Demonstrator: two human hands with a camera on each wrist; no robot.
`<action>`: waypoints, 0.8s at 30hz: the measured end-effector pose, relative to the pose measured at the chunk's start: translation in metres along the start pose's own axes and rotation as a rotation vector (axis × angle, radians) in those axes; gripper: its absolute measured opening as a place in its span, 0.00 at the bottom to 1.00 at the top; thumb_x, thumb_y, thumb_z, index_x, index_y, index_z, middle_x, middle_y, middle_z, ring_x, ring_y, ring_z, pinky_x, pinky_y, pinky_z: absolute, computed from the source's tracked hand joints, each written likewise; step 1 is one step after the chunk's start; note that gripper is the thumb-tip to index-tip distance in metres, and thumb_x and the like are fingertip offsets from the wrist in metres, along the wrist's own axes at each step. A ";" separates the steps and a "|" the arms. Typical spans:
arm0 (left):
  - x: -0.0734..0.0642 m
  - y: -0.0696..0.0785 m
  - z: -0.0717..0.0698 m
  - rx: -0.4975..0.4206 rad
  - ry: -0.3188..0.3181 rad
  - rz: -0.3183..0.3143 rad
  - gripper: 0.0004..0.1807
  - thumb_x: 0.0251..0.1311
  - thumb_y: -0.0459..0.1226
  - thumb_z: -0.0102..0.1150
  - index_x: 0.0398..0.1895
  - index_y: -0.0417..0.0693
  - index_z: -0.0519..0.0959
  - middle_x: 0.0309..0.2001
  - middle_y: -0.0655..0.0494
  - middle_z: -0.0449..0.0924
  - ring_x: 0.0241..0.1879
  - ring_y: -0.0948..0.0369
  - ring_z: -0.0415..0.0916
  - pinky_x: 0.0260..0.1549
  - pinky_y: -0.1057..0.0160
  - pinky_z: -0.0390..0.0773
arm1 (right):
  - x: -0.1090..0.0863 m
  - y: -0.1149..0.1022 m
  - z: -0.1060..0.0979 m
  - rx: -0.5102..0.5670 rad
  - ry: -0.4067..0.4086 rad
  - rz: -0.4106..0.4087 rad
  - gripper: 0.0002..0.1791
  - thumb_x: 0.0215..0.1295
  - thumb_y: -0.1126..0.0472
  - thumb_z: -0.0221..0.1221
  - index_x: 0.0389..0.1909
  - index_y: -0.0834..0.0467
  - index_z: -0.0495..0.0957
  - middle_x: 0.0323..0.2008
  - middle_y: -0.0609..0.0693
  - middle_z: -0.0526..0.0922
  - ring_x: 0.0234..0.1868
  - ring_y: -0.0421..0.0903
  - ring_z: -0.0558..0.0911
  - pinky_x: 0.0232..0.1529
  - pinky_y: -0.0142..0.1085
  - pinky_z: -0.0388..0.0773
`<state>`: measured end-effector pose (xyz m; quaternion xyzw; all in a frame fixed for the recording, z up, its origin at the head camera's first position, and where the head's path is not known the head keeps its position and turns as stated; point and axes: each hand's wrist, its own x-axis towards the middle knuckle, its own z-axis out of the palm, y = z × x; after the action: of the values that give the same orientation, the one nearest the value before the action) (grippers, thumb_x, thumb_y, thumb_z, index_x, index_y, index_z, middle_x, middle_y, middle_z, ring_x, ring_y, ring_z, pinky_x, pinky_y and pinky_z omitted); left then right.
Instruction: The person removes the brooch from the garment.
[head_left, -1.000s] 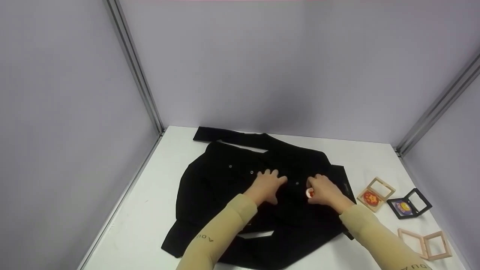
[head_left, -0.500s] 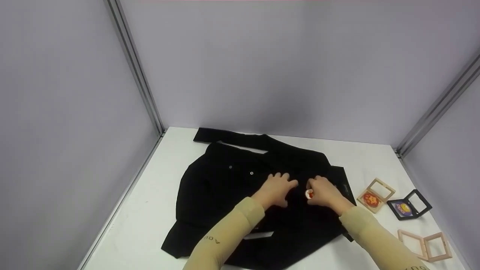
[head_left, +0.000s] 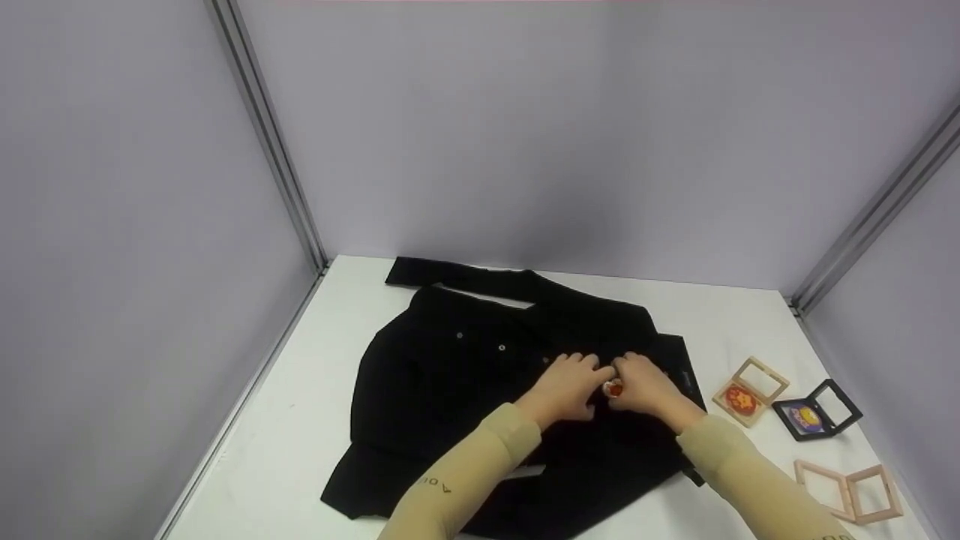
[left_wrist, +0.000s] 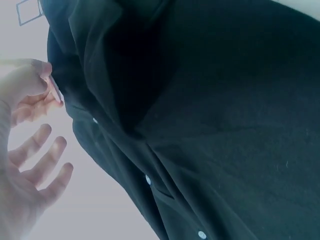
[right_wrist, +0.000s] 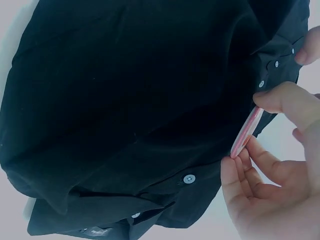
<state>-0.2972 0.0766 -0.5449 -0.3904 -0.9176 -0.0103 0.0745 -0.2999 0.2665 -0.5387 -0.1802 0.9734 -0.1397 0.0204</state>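
My right hand (head_left: 646,386) pinches a small round badge (head_left: 613,388) with a pale rim and a red pattern, above the black shirt. The right wrist view shows the badge edge-on, its upper edge against the thumb and its lower edge on the fingertips. Close by, to its left, is my left hand (head_left: 566,390), fingers spread; whether it touches the badge I cannot tell. The black shirt (head_left: 427,390) lies spread across the table with its sleeves out. Several pale buttons show along it, among them one button (right_wrist: 189,179) near the right hand.
On the right stand a tan hinged frame (head_left: 750,390) with a red round piece, a black hinged frame (head_left: 816,411) with a purple and yellow piece, and a pale pink frame (head_left: 849,491). Grey walls surround the white table (head_left: 277,420).
My left hand has moved right across the shirt, up beside the right hand. The right hand and badge stay almost in place, with the badge shifting slightly left.
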 end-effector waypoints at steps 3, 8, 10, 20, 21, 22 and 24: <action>0.000 0.002 0.002 0.009 0.002 0.013 0.28 0.55 0.49 0.76 0.58 0.63 0.75 0.50 0.59 0.80 0.46 0.58 0.80 0.47 0.60 0.81 | 0.001 0.000 0.000 0.012 0.026 -0.041 0.20 0.41 0.61 0.75 0.36 0.63 0.82 0.33 0.54 0.80 0.33 0.49 0.77 0.37 0.48 0.79; 0.001 0.004 0.007 0.025 0.004 0.028 0.26 0.56 0.48 0.75 0.57 0.64 0.75 0.50 0.60 0.80 0.46 0.59 0.79 0.46 0.61 0.81 | 0.002 -0.002 -0.002 0.049 0.050 -0.083 0.15 0.41 0.62 0.73 0.32 0.60 0.82 0.30 0.50 0.80 0.32 0.44 0.74 0.36 0.40 0.75; 0.001 0.003 0.009 0.022 0.002 0.031 0.26 0.57 0.48 0.74 0.57 0.64 0.75 0.51 0.60 0.80 0.47 0.59 0.80 0.48 0.60 0.82 | 0.003 -0.003 -0.003 0.060 0.049 -0.094 0.15 0.42 0.61 0.74 0.33 0.60 0.82 0.31 0.50 0.80 0.32 0.44 0.73 0.36 0.40 0.74; 0.002 0.000 0.015 0.013 0.029 0.039 0.24 0.59 0.45 0.74 0.57 0.64 0.78 0.52 0.61 0.81 0.51 0.59 0.81 0.54 0.58 0.83 | 0.001 0.001 -0.004 0.116 0.014 -0.103 0.19 0.46 0.61 0.74 0.39 0.63 0.83 0.34 0.50 0.81 0.33 0.42 0.73 0.36 0.36 0.74; 0.002 0.000 0.015 0.020 0.043 0.045 0.23 0.59 0.45 0.73 0.57 0.63 0.78 0.51 0.61 0.82 0.51 0.60 0.82 0.53 0.58 0.83 | 0.001 0.001 -0.004 0.125 0.011 -0.107 0.19 0.46 0.61 0.74 0.40 0.63 0.83 0.35 0.51 0.81 0.33 0.42 0.74 0.36 0.36 0.74; 0.002 -0.001 0.016 0.028 0.057 0.050 0.22 0.60 0.45 0.73 0.56 0.62 0.78 0.50 0.61 0.83 0.50 0.60 0.82 0.53 0.59 0.83 | 0.001 0.002 -0.004 0.133 0.009 -0.110 0.20 0.46 0.61 0.75 0.41 0.63 0.83 0.35 0.51 0.81 0.33 0.42 0.74 0.37 0.36 0.75; 0.003 -0.003 0.016 0.047 0.087 0.059 0.19 0.61 0.44 0.73 0.54 0.61 0.79 0.48 0.61 0.83 0.48 0.60 0.83 0.52 0.60 0.83 | 0.001 0.003 -0.004 0.152 0.003 -0.118 0.23 0.45 0.60 0.75 0.43 0.64 0.83 0.37 0.51 0.81 0.34 0.42 0.75 0.39 0.38 0.76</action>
<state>-0.3031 0.0780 -0.5607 -0.4146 -0.9015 -0.0036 0.1239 -0.3019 0.2703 -0.5354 -0.2347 0.9478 -0.2142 0.0242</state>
